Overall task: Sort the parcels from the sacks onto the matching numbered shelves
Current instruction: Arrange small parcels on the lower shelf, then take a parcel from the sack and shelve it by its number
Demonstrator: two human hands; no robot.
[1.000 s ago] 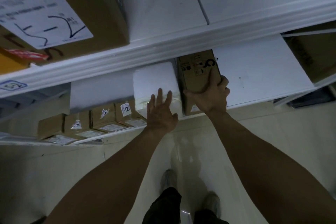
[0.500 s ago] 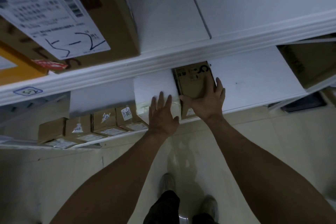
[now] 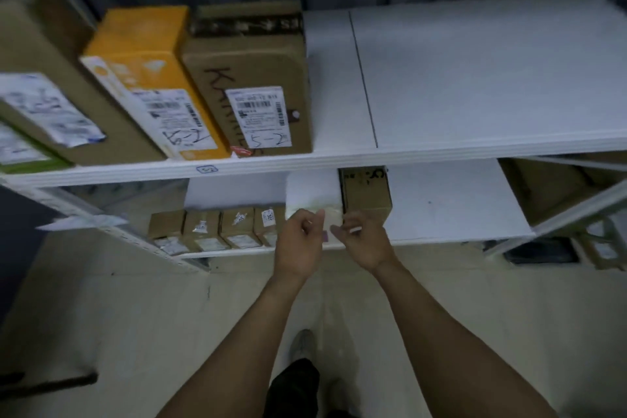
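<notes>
Logging brown parcel [image 3: 366,192] flat on lower shelf [image 3: 451,204], touching white parcel [image 3: 312,190] at its 9 o'clock, with row of small boxes [image 3: 217,224] farther out at 9. Seeing left hand [image 3: 298,243] and right hand [image 3: 365,243] just off the shelf lip at the parcel's 6 o'clock, fingers loosely curled, gripping nothing. Judging risks: near end close to the lip, liable to slide off if brushed by either hand; marking half hidden under upper shelf [image 3: 475,146], so mis-sort not ruled out.
</notes>
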